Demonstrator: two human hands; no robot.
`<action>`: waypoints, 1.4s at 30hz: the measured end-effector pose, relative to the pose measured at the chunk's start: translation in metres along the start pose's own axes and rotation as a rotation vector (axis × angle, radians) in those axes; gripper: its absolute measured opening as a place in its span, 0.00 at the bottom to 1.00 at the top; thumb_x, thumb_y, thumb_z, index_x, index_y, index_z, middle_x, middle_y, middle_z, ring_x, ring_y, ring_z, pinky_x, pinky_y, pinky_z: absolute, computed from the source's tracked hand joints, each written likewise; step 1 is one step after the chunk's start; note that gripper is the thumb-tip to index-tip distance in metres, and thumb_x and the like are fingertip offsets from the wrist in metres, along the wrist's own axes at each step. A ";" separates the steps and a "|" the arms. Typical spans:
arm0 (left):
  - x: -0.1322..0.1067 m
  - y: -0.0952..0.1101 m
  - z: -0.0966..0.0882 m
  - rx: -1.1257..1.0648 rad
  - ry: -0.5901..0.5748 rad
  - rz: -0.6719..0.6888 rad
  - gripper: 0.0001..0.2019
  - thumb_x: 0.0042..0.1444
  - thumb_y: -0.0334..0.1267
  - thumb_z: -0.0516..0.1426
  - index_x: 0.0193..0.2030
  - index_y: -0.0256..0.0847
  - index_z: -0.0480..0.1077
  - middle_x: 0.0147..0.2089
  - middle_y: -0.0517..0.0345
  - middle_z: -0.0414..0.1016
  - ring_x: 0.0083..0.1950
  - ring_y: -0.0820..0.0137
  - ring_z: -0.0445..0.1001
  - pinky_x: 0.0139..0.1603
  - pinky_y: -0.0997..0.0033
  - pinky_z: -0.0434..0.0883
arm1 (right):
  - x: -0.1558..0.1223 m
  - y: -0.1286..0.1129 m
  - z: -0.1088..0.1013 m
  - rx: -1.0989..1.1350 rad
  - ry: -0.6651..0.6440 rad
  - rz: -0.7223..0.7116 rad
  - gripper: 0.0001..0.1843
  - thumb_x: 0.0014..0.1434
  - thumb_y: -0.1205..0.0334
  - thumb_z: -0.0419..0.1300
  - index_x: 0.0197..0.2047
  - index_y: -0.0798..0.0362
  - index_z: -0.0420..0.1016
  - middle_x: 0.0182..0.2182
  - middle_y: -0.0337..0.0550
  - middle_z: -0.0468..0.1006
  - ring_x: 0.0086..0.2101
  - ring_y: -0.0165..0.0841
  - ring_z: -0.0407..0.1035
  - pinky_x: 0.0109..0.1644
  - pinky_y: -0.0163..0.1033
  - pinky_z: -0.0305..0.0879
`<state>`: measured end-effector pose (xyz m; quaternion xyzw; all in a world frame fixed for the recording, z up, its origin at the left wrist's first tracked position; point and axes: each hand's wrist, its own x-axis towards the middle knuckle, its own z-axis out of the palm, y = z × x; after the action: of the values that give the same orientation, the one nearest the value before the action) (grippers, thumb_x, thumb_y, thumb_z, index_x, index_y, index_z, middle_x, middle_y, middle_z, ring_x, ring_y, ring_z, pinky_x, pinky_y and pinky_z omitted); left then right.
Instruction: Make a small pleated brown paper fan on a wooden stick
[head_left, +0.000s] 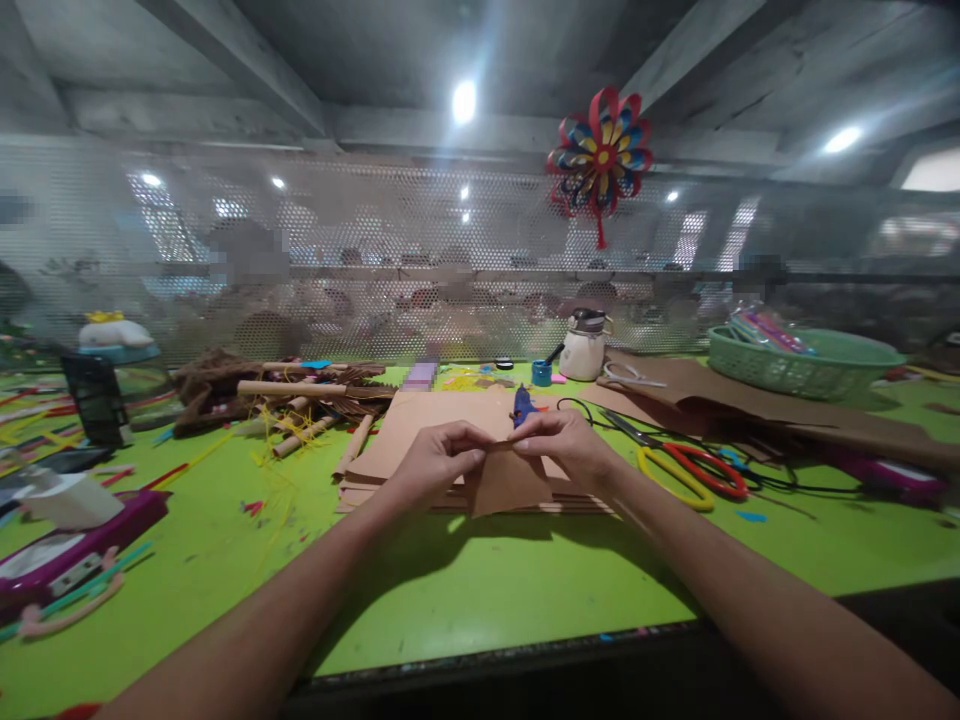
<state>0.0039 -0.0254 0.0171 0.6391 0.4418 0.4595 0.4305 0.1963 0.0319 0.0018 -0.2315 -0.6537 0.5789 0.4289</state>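
Both hands hold one small piece of brown kraft paper (pixel 508 482) by its top edge, above a stack of brown paper sheets (pixel 420 425) on the green table (pixel 465 590). My left hand (pixel 433 462) pinches the paper's left top corner, fingers closed. My right hand (pixel 564 443) pinches the right top corner, fingers closed too. The paper hangs down from the fingers, its lower edge near the stack. A blue glue gun (pixel 522 405) stands just behind my right hand.
Red and yellow scissors (pixel 694 470) lie to the right, by more brown sheets (pixel 750 410) and a green basket (pixel 806 362). Rolled paper sticks and brown scraps (pixel 285 395) lie at the left. A white jar (pixel 583 345), a phone (pixel 95 400), a mesh screen (pixel 375 250) and a paper pinwheel (pixel 600 155) stand behind.
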 end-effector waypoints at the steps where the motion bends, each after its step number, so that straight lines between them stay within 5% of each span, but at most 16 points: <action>1: 0.000 0.001 0.000 -0.003 -0.006 -0.028 0.10 0.45 0.39 0.60 0.33 0.36 0.72 0.27 0.58 0.71 0.29 0.73 0.66 0.31 0.74 0.61 | 0.000 0.000 0.001 -0.023 -0.014 -0.014 0.10 0.39 0.62 0.67 0.28 0.58 0.78 0.17 0.38 0.71 0.17 0.25 0.62 0.20 0.32 0.57; 8: -0.002 0.001 0.003 0.013 -0.117 -0.213 0.20 0.50 0.53 0.54 0.29 0.35 0.72 0.25 0.56 0.70 0.25 0.73 0.63 0.26 0.74 0.58 | -0.002 -0.003 0.005 -0.168 -0.026 -0.122 0.07 0.40 0.62 0.67 0.26 0.55 0.79 0.23 0.41 0.74 0.26 0.28 0.66 0.32 0.35 0.62; 17: 0.000 -0.010 0.001 0.030 -0.241 -0.171 0.17 0.48 0.51 0.56 0.29 0.35 0.71 0.25 0.58 0.68 0.25 0.76 0.60 0.26 0.75 0.56 | -0.002 -0.001 0.004 -0.255 -0.061 -0.127 0.10 0.41 0.60 0.66 0.27 0.56 0.79 0.23 0.41 0.73 0.26 0.28 0.65 0.31 0.35 0.61; 21: 0.000 -0.009 0.003 0.087 -0.262 -0.168 0.18 0.49 0.52 0.55 0.26 0.36 0.67 0.20 0.63 0.60 0.21 0.78 0.53 0.22 0.76 0.51 | -0.004 -0.005 0.000 -0.265 -0.147 -0.015 0.11 0.43 0.61 0.65 0.31 0.58 0.77 0.26 0.42 0.75 0.28 0.29 0.67 0.34 0.36 0.62; 27: 0.000 -0.007 0.005 0.279 -0.218 -0.051 0.20 0.51 0.53 0.52 0.21 0.37 0.63 0.18 0.65 0.55 0.20 0.78 0.51 0.21 0.76 0.49 | -0.009 -0.016 0.000 -0.283 -0.297 0.102 0.17 0.45 0.60 0.64 0.39 0.58 0.74 0.32 0.44 0.75 0.33 0.30 0.68 0.38 0.36 0.62; 33: 0.001 -0.008 0.007 0.436 -0.172 0.016 0.18 0.53 0.50 0.50 0.24 0.36 0.67 0.19 0.63 0.60 0.21 0.76 0.55 0.22 0.76 0.51 | -0.004 -0.008 -0.003 -0.439 -0.218 0.078 0.14 0.47 0.54 0.62 0.27 0.60 0.73 0.22 0.39 0.71 0.25 0.27 0.63 0.30 0.33 0.59; 42: -0.001 -0.008 0.008 0.527 -0.146 0.084 0.14 0.53 0.43 0.50 0.28 0.36 0.70 0.23 0.61 0.65 0.24 0.75 0.59 0.24 0.76 0.55 | -0.003 -0.005 -0.004 -0.453 -0.178 0.056 0.14 0.45 0.55 0.63 0.26 0.59 0.74 0.21 0.39 0.72 0.23 0.25 0.62 0.28 0.32 0.58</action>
<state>0.0101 -0.0253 0.0077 0.7784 0.4869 0.2986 0.2605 0.2020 0.0308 0.0058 -0.2878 -0.7954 0.4473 0.2905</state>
